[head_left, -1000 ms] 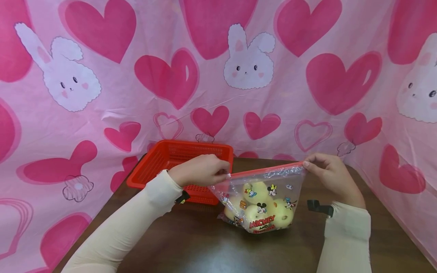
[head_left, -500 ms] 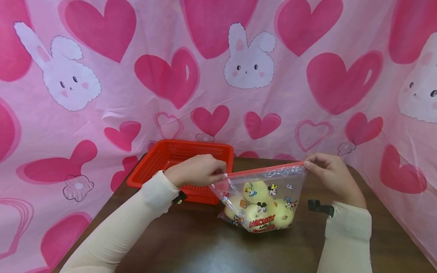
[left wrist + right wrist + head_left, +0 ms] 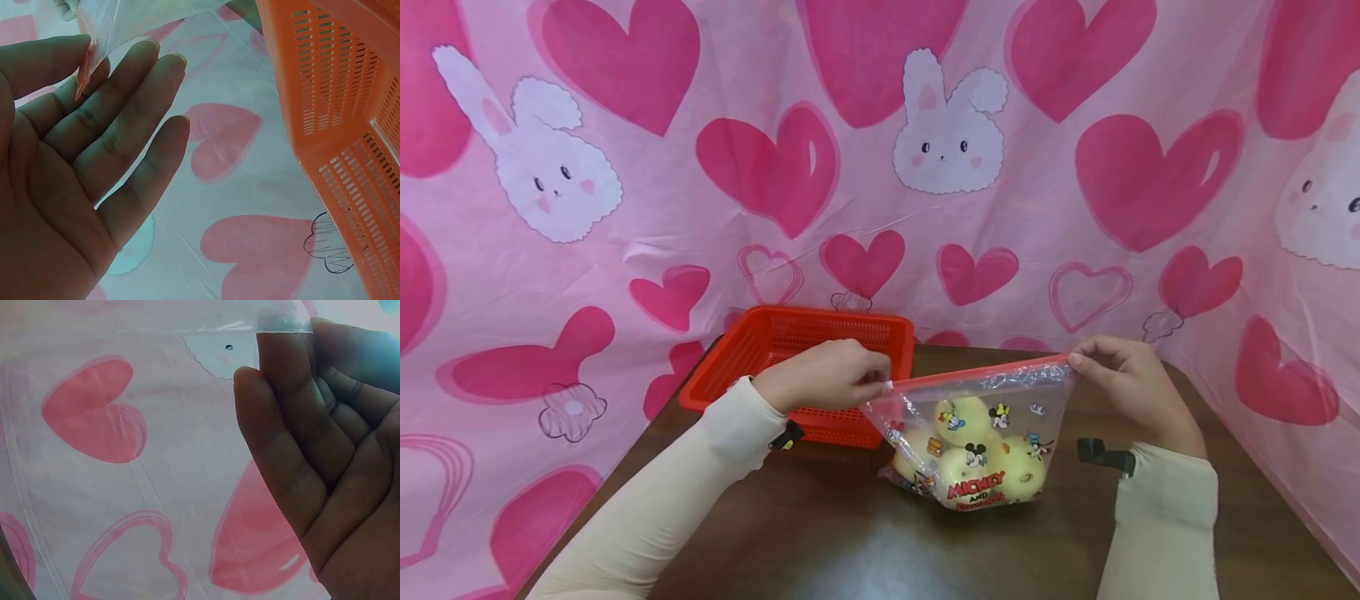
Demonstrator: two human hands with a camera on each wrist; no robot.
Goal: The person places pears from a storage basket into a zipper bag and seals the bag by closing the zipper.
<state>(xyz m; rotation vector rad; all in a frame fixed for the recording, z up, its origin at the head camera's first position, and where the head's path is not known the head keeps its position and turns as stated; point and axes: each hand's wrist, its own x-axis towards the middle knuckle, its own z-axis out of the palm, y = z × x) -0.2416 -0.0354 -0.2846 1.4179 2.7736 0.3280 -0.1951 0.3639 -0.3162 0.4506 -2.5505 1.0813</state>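
A clear zip bag [image 3: 1000, 392] with a red top strip and cartoon prints rests on the table, its top edge held up and stretched sideways. Several pale yellow-green round fruits [image 3: 962, 425] lie inside it. My left hand [image 3: 835, 375] pinches the strip near the bag's left top corner, a small white piece showing at the fingertips. In the left wrist view, the thumb and index finger [image 3: 50, 69] grip the strip's red end while the other fingers extend. At the right top corner, my right hand [image 3: 1123, 379] pinches the bag between thumb and fingers [image 3: 284, 375].
A red perforated plastic basket [image 3: 722, 371] stands at the back left, partly behind my left hand. The dark brown table [image 3: 820, 533] meets a pink cloth backdrop [image 3: 865, 208] printed with hearts and rabbits.
My left hand has slid a little to the left along the red strip, the white piece moving with it. The right hand, the fruits and the basket stay nearly as they were.
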